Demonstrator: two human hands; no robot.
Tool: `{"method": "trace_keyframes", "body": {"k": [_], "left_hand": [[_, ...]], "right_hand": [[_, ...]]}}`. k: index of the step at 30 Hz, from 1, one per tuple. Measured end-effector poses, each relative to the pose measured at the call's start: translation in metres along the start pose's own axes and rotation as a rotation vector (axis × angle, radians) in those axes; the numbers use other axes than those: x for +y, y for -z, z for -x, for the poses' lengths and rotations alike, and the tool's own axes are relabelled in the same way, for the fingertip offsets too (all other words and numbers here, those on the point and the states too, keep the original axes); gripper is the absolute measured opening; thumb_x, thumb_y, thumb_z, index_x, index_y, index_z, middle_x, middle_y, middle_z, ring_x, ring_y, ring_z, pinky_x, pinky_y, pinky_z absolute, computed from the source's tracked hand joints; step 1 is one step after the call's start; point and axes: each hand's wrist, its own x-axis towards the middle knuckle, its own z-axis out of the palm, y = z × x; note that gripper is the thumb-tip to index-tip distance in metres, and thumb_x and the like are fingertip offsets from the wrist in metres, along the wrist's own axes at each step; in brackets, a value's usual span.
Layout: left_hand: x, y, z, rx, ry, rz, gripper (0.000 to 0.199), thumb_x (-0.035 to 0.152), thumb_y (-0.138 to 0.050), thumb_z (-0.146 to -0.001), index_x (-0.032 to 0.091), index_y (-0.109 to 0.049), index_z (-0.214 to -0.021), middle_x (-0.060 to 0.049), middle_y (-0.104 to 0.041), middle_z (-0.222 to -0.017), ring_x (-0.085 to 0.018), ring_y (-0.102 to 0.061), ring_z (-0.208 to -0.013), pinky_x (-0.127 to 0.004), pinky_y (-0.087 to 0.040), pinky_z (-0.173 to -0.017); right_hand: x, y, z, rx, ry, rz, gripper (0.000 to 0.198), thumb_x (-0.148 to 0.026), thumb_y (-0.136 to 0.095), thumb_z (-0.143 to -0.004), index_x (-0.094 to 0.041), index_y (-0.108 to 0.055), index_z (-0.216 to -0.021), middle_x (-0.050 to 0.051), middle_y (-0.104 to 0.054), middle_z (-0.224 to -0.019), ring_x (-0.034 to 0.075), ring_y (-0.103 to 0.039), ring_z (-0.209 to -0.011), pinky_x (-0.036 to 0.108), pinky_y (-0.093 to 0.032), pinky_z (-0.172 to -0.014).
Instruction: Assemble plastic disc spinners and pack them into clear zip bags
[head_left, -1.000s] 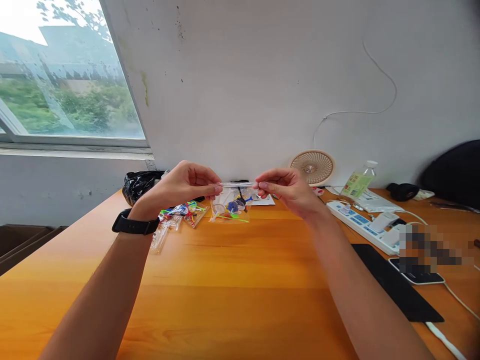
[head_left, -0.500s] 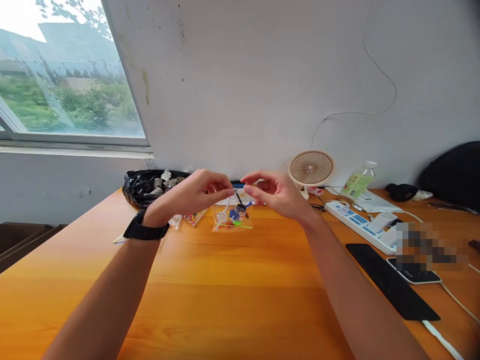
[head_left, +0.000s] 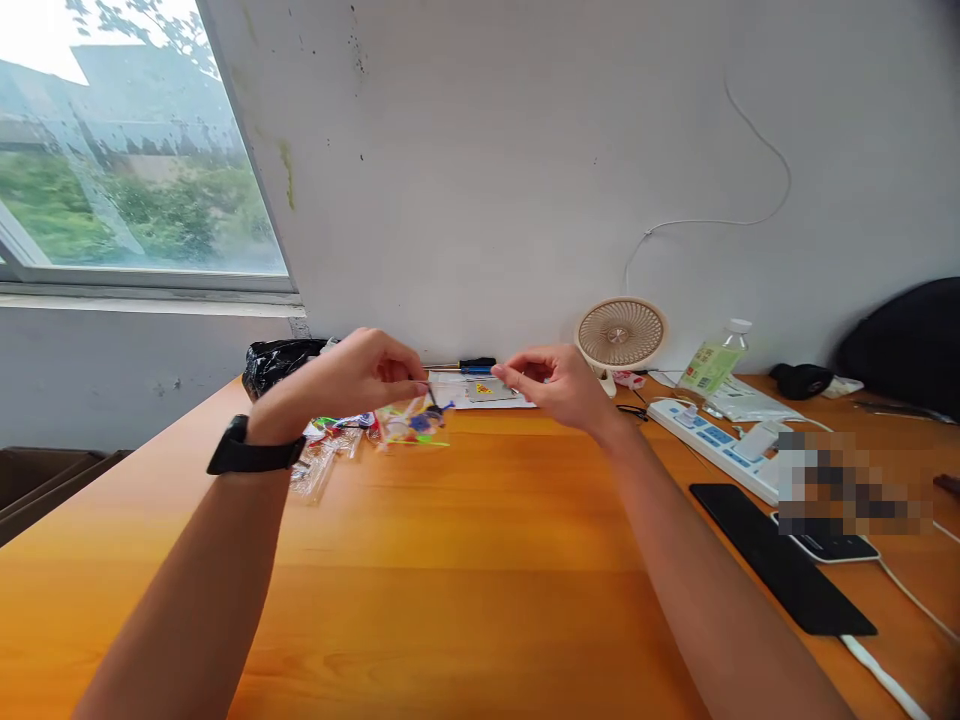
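Note:
My left hand (head_left: 364, 372) pinches the top of a clear plastic bag (head_left: 411, 428). Blurred by motion, the bag hangs with small blue, black, green and yellow parts inside. More clear packets (head_left: 319, 465) with colourful bits lie on the table beneath that wrist. To the right, my right hand (head_left: 553, 382) is apart from the bag, thumb and forefinger closed together; whatever may be between the fingertips is too small to make out. Between the hands, farther back, lie a printed sheet (head_left: 491, 392) and a screwdriver (head_left: 476, 366).
A black plastic bag (head_left: 274, 368) stands at the back left. Along the right are a small fan (head_left: 621, 335), a bottle (head_left: 712, 365), a white power strip (head_left: 712, 445), a black flat pad (head_left: 780, 560) and a phone (head_left: 832, 545). Cables run there.
My left hand has carried the bag of parts leftward, away from my right hand. My right hand stays near its place, its thumb and forefinger now closed together.

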Motion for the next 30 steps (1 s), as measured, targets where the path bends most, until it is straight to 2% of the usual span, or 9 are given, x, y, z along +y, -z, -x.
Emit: {"method": "trace_keyframes", "body": {"k": [2, 5, 8, 10, 13, 16, 19, 24, 30], "left_hand": [[-0.026, 0.017, 0.012, 0.062, 0.149, -0.098, 0.021, 0.039, -0.077, -0.078, 0.019, -0.082, -0.08, -0.001, -0.07, -0.06, -0.012, -0.055, -0.051, -0.022, -0.036, -0.047], [-0.073, 0.044, 0.037, 0.329, 0.37, -0.287, 0.021, 0.036, -0.079, -0.074, 0.017, -0.076, -0.064, 0.002, -0.062, -0.048, -0.01, -0.05, -0.044, -0.022, -0.031, -0.044], [-0.116, 0.056, 0.057, 0.447, 0.44, -0.345, 0.023, 0.036, -0.083, -0.071, 0.018, -0.073, -0.062, 0.004, -0.058, -0.043, -0.009, -0.047, -0.042, -0.021, -0.027, -0.041], [-0.136, 0.051, 0.06, 0.379, 0.518, -0.3, 0.025, 0.041, -0.084, -0.071, 0.018, -0.074, -0.068, 0.003, -0.062, -0.049, -0.01, -0.051, -0.045, -0.02, -0.031, -0.042], [-0.155, 0.026, 0.049, -0.013, 0.688, -0.14, 0.032, 0.044, -0.087, -0.061, 0.017, -0.072, -0.07, 0.0, -0.069, -0.059, -0.016, -0.062, -0.056, -0.022, -0.042, -0.047], [-0.166, 0.002, 0.035, -0.239, 0.796, -0.01, 0.044, 0.047, -0.093, -0.043, 0.016, -0.072, -0.066, -0.005, -0.072, -0.066, -0.021, -0.067, -0.061, -0.026, -0.051, -0.053], [-0.168, -0.003, 0.03, -0.286, 0.807, 0.011, 0.053, 0.061, -0.09, -0.048, 0.016, -0.072, -0.071, -0.009, -0.073, -0.074, -0.023, -0.07, -0.068, -0.028, -0.054, -0.059], [-0.139, 0.014, 0.028, -0.098, 0.682, -0.183, 0.053, 0.071, -0.073, -0.07, 0.02, -0.074, -0.087, -0.006, -0.072, -0.078, -0.023, -0.064, -0.066, -0.027, -0.044, -0.052], [-0.085, -0.001, -0.001, 0.099, 0.257, -0.185, 0.038, 0.054, -0.06, -0.09, 0.018, -0.072, -0.095, -0.002, -0.072, -0.076, -0.018, -0.063, -0.067, -0.026, -0.045, -0.059]], "right_hand": [[0.029, 0.006, -0.002, 0.06, -0.049, 0.04, 0.052, -0.066, -0.067, -0.089, -0.016, -0.074, -0.075, 0.001, -0.061, -0.062, 0.013, -0.05, -0.053, 0.026, -0.034, -0.049], [0.075, 0.014, -0.001, 0.073, -0.19, 0.071, 0.056, -0.07, -0.065, -0.087, -0.015, -0.073, -0.078, 0.004, -0.067, -0.068, 0.015, -0.056, -0.055, 0.027, -0.04, -0.053], [0.11, 0.014, 0.003, 0.01, -0.264, 0.218, 0.056, -0.068, -0.061, -0.089, -0.014, -0.075, -0.083, 0.008, -0.072, -0.076, 0.018, -0.059, -0.064, 0.028, -0.043, -0.058], [0.123, 0.009, 0.006, -0.041, -0.285, 0.261, 0.048, -0.06, -0.062, -0.09, -0.014, -0.076, -0.086, 0.009, -0.074, -0.081, 0.02, -0.062, -0.071, 0.029, -0.044, -0.063], [0.131, -0.001, 0.012, -0.143, -0.3, 0.292, 0.031, -0.042, -0.066, -0.089, -0.014, -0.077, -0.085, 0.01, -0.076, -0.084, 0.022, -0.064, -0.077, 0.031, -0.045, -0.068], [0.134, -0.01, 0.015, -0.267, -0.323, 0.306, 0.02, -0.032, -0.068, -0.088, -0.015, -0.079, -0.086, 0.01, -0.078, -0.085, 0.022, -0.066, -0.078, 0.031, -0.046, -0.07], [0.135, -0.014, 0.017, -0.363, -0.356, 0.309, 0.019, -0.03, -0.068, -0.09, -0.015, -0.079, -0.09, 0.01, -0.079, -0.089, 0.022, -0.069, -0.081, 0.029, -0.048, -0.07], [0.136, -0.015, 0.016, -0.429, -0.388, 0.349, 0.019, -0.032, -0.066, -0.094, -0.017, -0.078, -0.096, 0.008, -0.079, -0.097, 0.021, -0.07, -0.087, 0.026, -0.049, -0.073], [0.123, -0.042, 0.023, -0.432, -0.383, 0.489, 0.031, -0.033, -0.068, -0.095, -0.021, -0.069, -0.123, 0.008, -0.076, -0.109, 0.023, -0.07, -0.095, 0.03, -0.052, -0.083]]}}
